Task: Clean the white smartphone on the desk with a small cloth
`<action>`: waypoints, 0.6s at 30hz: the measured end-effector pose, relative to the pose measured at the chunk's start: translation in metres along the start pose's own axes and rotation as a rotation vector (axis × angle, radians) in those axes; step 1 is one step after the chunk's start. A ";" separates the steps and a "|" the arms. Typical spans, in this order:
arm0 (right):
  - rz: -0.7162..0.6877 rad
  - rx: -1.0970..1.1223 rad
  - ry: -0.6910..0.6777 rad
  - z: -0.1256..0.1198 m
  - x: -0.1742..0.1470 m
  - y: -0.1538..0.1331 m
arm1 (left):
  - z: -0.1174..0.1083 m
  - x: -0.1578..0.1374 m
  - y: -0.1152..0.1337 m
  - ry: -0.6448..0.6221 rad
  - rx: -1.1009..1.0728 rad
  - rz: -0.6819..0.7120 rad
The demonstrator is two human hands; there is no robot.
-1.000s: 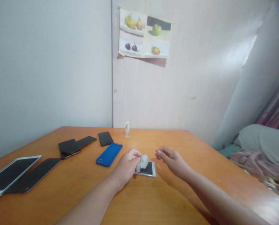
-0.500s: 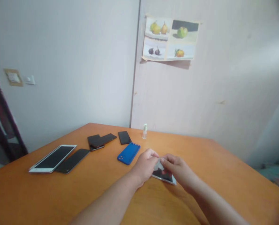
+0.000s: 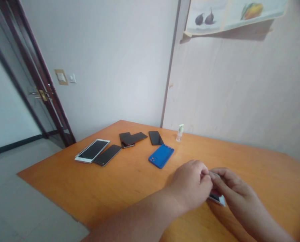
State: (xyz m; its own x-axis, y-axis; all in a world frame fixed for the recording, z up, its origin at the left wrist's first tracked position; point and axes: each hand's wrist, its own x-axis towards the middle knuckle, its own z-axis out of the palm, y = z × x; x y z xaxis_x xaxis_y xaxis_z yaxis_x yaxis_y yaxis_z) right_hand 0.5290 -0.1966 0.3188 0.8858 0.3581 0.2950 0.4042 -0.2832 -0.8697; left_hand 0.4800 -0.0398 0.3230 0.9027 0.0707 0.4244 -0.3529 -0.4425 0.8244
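Note:
Both my hands are together over a white-edged phone on the near right of the table. Only its lower dark screen and pale rim show; the rest is hidden behind my fingers. My left hand is closed in a pinch, fingertips meeting those of my right hand. My right hand is closed too, thumb and fingers pressed on the edge of a thin, pale greyish piece. Its kind I cannot make out. Left of my hands lies a blue phone case, open side up.
A small clear pump bottle stands at the back. Left of it lie a black phone, two overlapping dark phones, another dark phone and a white tablet. The wooden table ends at the left; a door is beyond.
My view has turned left and down, so the door and floor show and things sit further right. My hands stay together at the white-edged phone, my left now covering more of it.

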 end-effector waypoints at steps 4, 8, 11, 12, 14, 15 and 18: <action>0.058 0.076 -0.058 -0.003 0.000 -0.009 | 0.011 0.003 -0.008 -0.085 -0.295 -0.172; 0.077 0.111 -0.056 -0.006 -0.001 -0.011 | 0.016 0.007 -0.016 -0.125 -0.475 -0.297; 0.073 0.127 -0.057 -0.006 -0.003 -0.009 | 0.015 0.007 -0.019 -0.120 -0.487 -0.322; 0.072 0.129 -0.067 -0.005 -0.003 -0.008 | 0.015 0.007 -0.019 -0.121 -0.487 -0.330; 0.072 0.132 -0.078 -0.003 -0.003 -0.008 | 0.014 0.007 -0.017 -0.124 -0.484 -0.338; 0.071 0.130 -0.074 -0.002 -0.002 -0.008 | 0.013 0.007 -0.016 -0.120 -0.477 -0.335; 0.056 0.119 -0.012 0.000 -0.001 -0.006 | 0.010 0.007 -0.009 -0.080 -0.446 -0.308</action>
State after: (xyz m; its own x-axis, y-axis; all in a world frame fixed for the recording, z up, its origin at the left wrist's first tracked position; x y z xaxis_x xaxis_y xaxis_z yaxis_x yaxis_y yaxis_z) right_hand 0.5255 -0.1952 0.3235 0.9031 0.3559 0.2403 0.3236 -0.1963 -0.9256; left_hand 0.4919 -0.0440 0.3151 0.9906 0.0609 0.1228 -0.1237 0.0116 0.9922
